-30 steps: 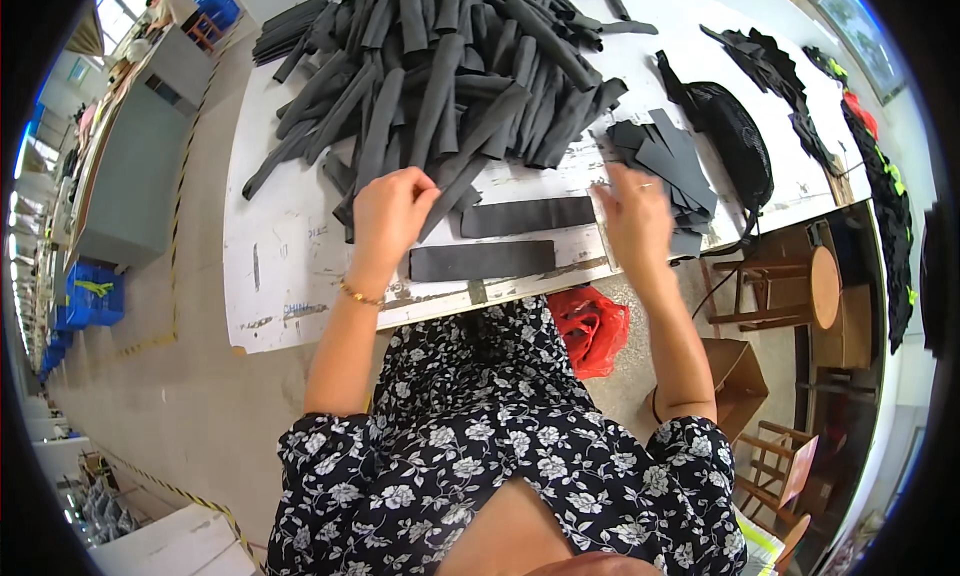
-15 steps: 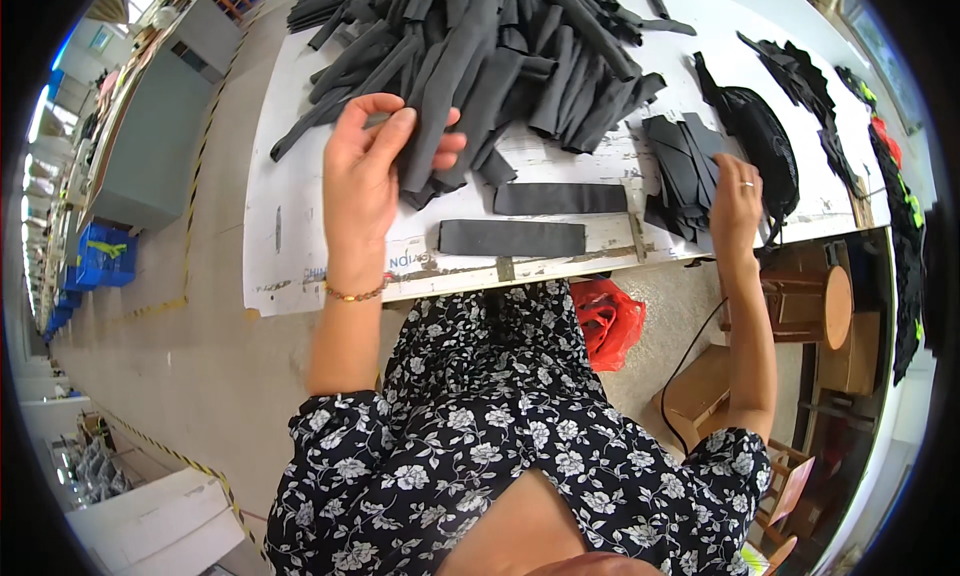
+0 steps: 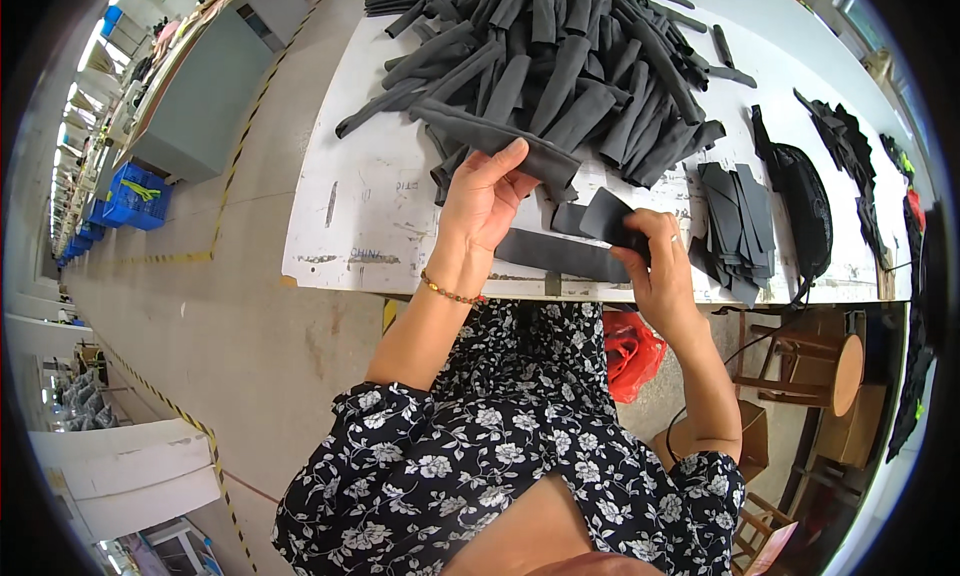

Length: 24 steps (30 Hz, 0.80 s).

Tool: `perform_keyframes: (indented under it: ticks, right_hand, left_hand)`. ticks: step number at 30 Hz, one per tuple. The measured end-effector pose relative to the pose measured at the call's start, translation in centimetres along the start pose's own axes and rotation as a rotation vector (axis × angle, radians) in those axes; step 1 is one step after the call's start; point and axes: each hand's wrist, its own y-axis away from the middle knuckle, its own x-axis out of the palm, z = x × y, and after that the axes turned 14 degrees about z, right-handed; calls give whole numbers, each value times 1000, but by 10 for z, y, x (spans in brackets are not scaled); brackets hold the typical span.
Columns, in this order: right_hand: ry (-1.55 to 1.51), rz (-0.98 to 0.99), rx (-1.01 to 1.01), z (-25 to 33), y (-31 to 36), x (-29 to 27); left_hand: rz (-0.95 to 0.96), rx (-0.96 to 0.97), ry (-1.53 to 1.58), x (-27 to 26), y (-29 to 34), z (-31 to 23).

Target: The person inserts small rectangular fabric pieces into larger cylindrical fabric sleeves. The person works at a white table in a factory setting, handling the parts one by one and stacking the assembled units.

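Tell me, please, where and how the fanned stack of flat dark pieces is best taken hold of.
Probably by the long left edge of an upper piece in the stack, pinched lightly, coming from the left: the thin flat pieces overlap with staggered edges, white tabletop shows on that side, and the black bag lies close on the right.

White worktable [image 3: 335,231], its surface scuffed. Far centre: a heap of dark grey fabric tubes [image 3: 565,71]. Near edge: one flat dark strip [image 3: 560,255], with a second strip [image 3: 567,218], partly hidden, just beyond. Right: overlapping flat grey pieces [image 3: 738,221]; farther right, a black pouch [image 3: 805,216], then bunched black fabric [image 3: 848,166].
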Motion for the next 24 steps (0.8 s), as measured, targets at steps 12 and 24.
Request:
perform_keyframes:
  ticks: [12,24]
  right_hand:
    - [98,-82,-38,19,-31,-21]
    - [418,-81,-73,20,-36,-23]
  left_hand:
    - [14,-68,-56,-2,-2,-7]
    - [56,-115,-26,5,7,-3]
